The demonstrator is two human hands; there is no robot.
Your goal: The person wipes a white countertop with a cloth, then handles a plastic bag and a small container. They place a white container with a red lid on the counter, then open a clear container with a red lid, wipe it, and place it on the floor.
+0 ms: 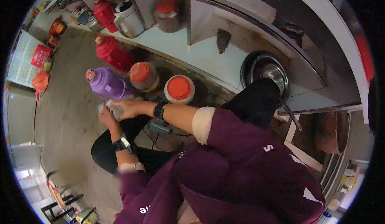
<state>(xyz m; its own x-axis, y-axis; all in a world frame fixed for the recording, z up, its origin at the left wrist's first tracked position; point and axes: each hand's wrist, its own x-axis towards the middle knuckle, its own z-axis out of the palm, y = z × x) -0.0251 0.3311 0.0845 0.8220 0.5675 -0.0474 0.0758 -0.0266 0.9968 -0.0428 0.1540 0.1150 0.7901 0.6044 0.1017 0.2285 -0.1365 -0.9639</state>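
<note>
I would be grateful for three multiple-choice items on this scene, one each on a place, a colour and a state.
1. Where does the purple flask stand?
A. on the floor
B. on the white shelf
C. inside the metal bowl

2. What colour are the lids of the two jars beside it?
A. blue
B. orange-red
C. white

3. What are the left hand and right hand doing?
A. hanging empty
B. resting on a knee
C. holding a pale cloth together

Key: 1 A, it stands on grey floor below the shelf; 2 B, both tops are orange-red; 3 C, both hands meet on the cloth.
</note>
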